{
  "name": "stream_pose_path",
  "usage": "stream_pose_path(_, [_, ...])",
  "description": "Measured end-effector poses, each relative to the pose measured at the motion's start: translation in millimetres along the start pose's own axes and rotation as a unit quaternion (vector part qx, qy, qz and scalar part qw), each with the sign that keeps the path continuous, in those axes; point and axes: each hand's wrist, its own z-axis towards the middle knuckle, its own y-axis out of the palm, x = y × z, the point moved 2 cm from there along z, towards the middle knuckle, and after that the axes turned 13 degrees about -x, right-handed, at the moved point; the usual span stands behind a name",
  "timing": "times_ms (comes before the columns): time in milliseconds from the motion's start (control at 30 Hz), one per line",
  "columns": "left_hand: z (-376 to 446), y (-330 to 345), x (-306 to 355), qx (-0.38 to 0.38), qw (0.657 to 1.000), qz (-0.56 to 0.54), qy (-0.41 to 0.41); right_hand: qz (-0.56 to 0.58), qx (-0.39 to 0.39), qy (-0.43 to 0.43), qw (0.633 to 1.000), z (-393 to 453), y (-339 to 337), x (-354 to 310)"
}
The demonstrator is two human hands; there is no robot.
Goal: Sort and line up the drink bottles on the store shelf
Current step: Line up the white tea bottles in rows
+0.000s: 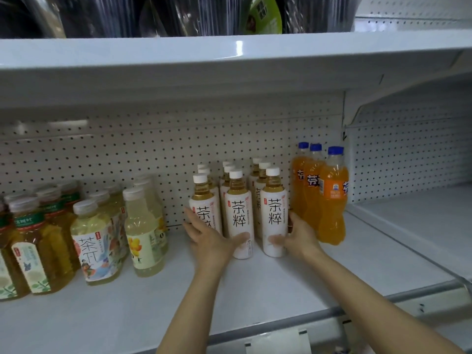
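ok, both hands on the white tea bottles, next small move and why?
Probably slide the group right: left hand and right hand bracket the white tea bottles, a gap remains before the orange sodas, and the front bottles sit unevenly.

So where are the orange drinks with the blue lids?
In the head view, the orange soda bottles stand at the right end of the shelf, against the pegboard, just right of the white tea bottles.
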Motion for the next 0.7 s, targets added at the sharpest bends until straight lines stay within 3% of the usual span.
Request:
stream_pose_path(333, [3, 16, 2, 0.032, 0.999, 0.030, 0.010, 0.010, -0.033, -0.028, 0.999, 12, 11, 3])
stream_pose_path(533, [-1, 19, 2, 0.046, 0.997, 0.054, -0.004, -0.056, -0.030, -0.048, 0.997, 4, 6, 5])
stream_pose_path(600, [-10, 21, 11, 0.098, 0.988, 0.121, 0.006, -0.083, 0.022, -0.057, 0.995, -8, -7, 10])
stream_pose_path(700, [-23, 29, 34, 0.180, 0.955, 0.198, 0.124, -0.101, 0.181, -0.086, 0.975, -28, -39, 25])
